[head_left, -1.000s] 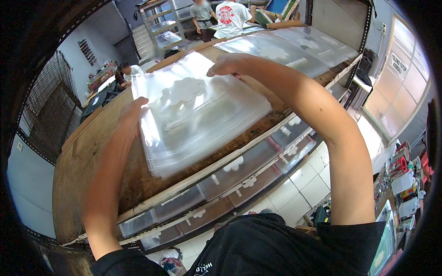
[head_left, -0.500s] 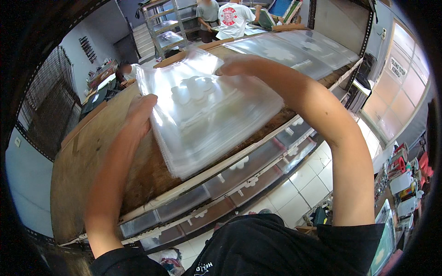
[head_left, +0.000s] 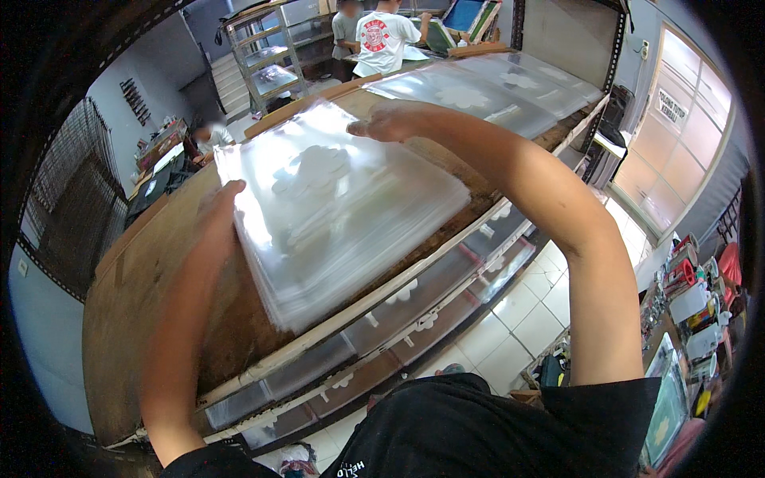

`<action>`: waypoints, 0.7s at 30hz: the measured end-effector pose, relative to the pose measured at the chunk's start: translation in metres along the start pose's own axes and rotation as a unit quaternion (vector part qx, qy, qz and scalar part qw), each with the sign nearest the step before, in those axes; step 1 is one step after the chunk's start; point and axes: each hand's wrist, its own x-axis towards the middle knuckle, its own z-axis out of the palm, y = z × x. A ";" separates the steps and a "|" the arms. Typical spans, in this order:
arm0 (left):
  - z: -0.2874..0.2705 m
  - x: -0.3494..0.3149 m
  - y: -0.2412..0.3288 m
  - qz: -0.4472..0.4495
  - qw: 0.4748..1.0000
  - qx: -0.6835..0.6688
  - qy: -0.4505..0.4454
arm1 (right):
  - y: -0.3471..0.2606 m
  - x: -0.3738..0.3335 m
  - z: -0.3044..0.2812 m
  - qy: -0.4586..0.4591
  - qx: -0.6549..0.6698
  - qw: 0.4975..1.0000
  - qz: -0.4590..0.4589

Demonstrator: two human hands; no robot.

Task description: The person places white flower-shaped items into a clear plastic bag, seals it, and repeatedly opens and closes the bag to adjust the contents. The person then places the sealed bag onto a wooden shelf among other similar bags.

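A thick stack of clear plastic sheets [head_left: 358, 231], printed with a white cloud-like shape, lies on the brown tabletop in front of me. My left hand [head_left: 220, 204] grips its left edge, thumb on top and the other fingers mostly hidden. At the far right edge, my right hand [head_left: 384, 124] is closed on the sheets, with its fingertips near the far corner. The near edges of the stack are slightly fanned and blurred.
More printed clear sheets [head_left: 478, 92] lie flat farther right on the worn table [head_left: 171, 275]. Shelves beneath hold similar sheets [head_left: 398, 307]. Two people stand beyond the table near a metal rack [head_left: 263, 56]; another person is at far left. Containers [head_left: 689, 303] crowd the right side.
The stack has come slightly nearer, with both hands still on it. Its far edge, bowed upward before, now looks flatter. My view has turned a little to the right.
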 end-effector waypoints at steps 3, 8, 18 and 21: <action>-0.035 0.018 -0.019 -0.027 0.998 0.042 0.025 | 0.015 -0.014 -0.018 0.071 -0.030 0.996 -0.050; -0.029 0.015 -0.004 0.131 0.954 0.249 0.101 | 0.131 -0.057 -0.045 0.109 -0.060 0.989 -0.086; 0.196 -0.050 0.126 0.272 0.901 0.317 -0.120 | 0.213 -0.102 -0.058 -0.104 -0.033 0.963 -0.247; 0.269 -0.031 0.125 0.173 0.869 0.429 -0.175 | 0.215 -0.096 -0.062 -0.112 -0.059 0.949 -0.288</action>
